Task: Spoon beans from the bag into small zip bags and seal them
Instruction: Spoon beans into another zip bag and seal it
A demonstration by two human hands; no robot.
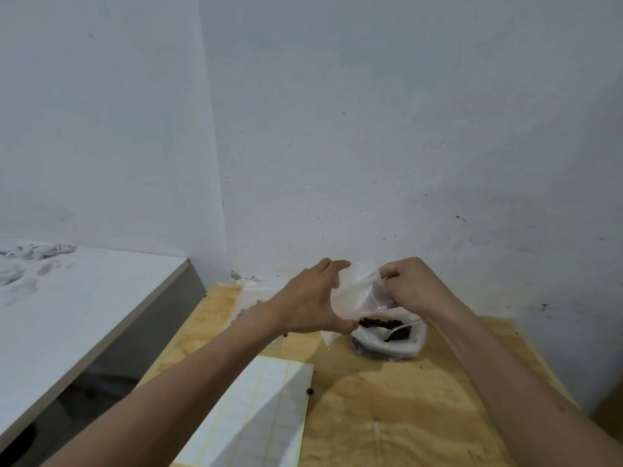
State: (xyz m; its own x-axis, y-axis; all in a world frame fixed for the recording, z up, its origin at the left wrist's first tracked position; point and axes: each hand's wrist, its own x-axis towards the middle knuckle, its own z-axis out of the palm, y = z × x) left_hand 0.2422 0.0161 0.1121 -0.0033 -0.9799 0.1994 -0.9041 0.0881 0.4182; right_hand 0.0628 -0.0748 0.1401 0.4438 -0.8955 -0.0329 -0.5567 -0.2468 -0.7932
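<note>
Both hands up over bean bag [387,335], small zip bag [354,291] between them. Left hand [310,298] pinches lower corner, right hand [409,284] grips mouth edge. Spoon [394,329] rests in beans. Advice: spread mouth wide, keep it over bean bag to catch spills on worktop [387,416].

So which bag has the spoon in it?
The bigger bag of beans standing on the table holds the spoon. The small zip bag, held up by both hands, looks empty.
</note>
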